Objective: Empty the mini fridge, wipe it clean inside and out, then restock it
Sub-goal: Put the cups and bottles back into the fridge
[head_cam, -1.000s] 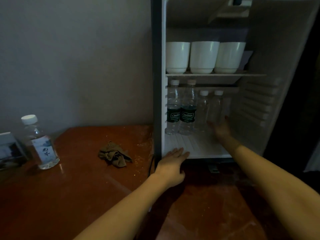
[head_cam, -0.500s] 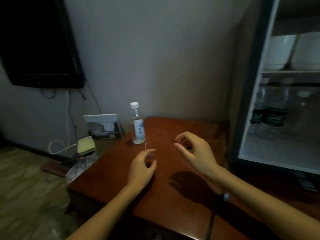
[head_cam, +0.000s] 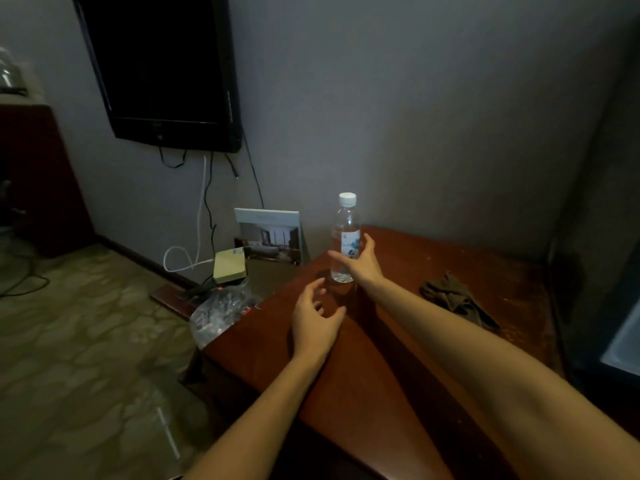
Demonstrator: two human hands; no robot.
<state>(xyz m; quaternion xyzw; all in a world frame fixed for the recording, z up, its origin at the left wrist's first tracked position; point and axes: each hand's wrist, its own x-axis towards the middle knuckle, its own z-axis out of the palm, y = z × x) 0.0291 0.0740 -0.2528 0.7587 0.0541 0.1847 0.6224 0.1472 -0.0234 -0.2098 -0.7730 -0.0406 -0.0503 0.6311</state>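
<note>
While standing upright near the worktop (head_cam: 398, 358) back corner, clear water bottle (head_cam: 344, 237) with white cap and small label. Right hand (head_cam: 363, 263) spread wide, thumb and fingers either side of bottle, just touching, not clamped. Left hand (head_cam: 317, 322) open, empty, over worktop. Brown rag (head_cam: 453, 297) crumpled nearby.

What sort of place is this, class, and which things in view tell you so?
Probably a hotel room: a wall-mounted television, a standing card picturing a furnished room, and a small water bottle on a wooden table beside patterned carpet.
</note>
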